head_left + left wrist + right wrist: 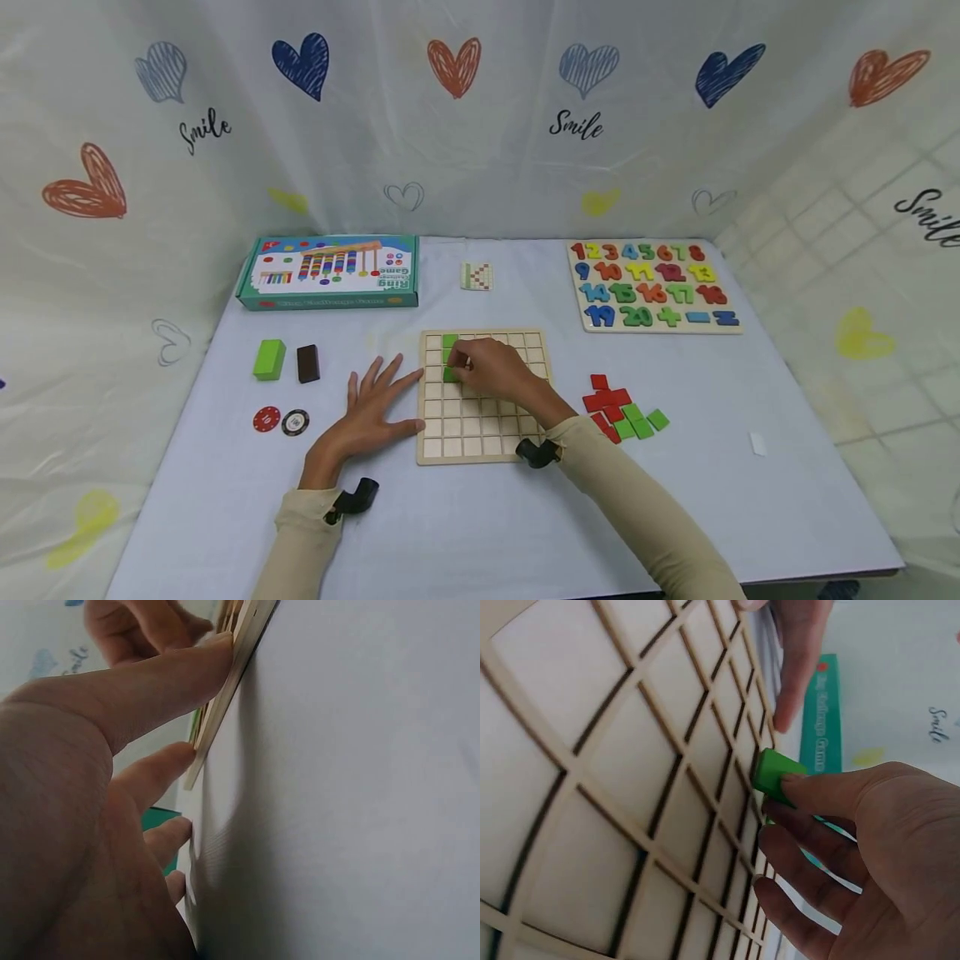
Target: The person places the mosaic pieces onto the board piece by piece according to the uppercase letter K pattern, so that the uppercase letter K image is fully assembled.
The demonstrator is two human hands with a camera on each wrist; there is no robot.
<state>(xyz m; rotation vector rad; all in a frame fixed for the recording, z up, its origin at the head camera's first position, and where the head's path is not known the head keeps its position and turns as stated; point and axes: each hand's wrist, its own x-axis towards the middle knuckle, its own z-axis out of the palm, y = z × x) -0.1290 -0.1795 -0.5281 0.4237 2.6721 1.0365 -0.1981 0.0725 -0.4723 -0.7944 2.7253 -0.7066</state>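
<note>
A wooden grid board point(480, 429) lies in the middle of the table, with green tiles point(449, 341) in one column near its upper left. Over that column, my right hand point(491, 367) pinches a green square tile point(774, 774) between thumb and forefinger; the right wrist view has the tile tilted right at the grid. The other fingers of that hand are loosely bent. My left hand point(367, 425) rests at the board's left side with its fingers spread. In the left wrist view its thumb point(187, 671) and forefinger touch the board's edge.
Loose red and green tiles point(613, 408) lie right of the board. A pattern card point(477, 277), game box point(333, 273) and number puzzle point(652, 287) stand behind. Left are a green block point(269, 360), dark brown block point(307, 364), red chip point(266, 419) and black-and-white chip point(296, 422).
</note>
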